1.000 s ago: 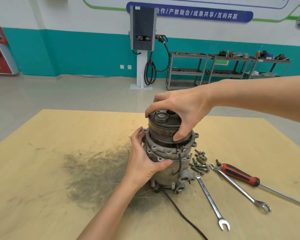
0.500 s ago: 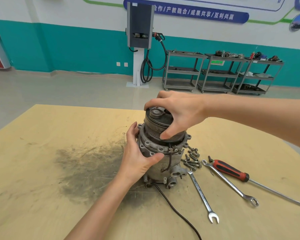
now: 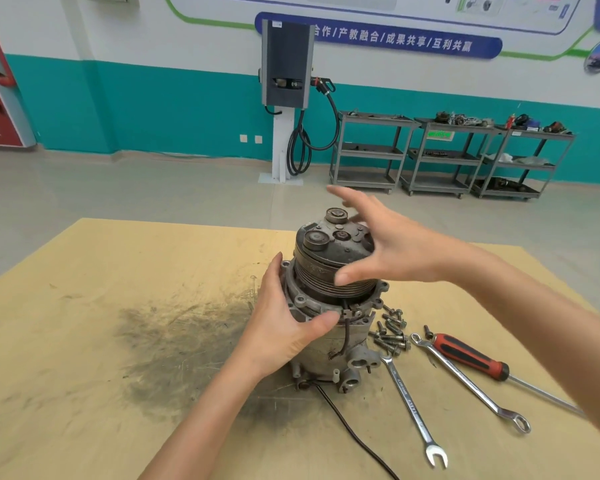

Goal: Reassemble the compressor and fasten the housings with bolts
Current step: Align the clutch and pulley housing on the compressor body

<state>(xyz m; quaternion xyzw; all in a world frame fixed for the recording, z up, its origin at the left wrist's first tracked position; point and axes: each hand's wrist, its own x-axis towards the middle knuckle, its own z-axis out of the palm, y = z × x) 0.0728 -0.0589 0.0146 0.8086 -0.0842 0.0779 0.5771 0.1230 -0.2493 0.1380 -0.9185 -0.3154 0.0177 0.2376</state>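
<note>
Grey metal compressor stands upright mid-table on the scuffed wooden table, left hand holding its side, right hand spread wide by its grooved top, loose bolts near right.

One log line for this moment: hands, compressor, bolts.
left hand: grips compressor housing | right hand: open, at pulley | bolts: loose on table, not fitted

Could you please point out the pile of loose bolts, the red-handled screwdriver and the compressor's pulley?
pile of loose bolts (image 3: 391, 332), head view, middle of the heap.
red-handled screwdriver (image 3: 470, 356), head view, handle.
pulley (image 3: 321, 277), head view, grooved side.
</note>
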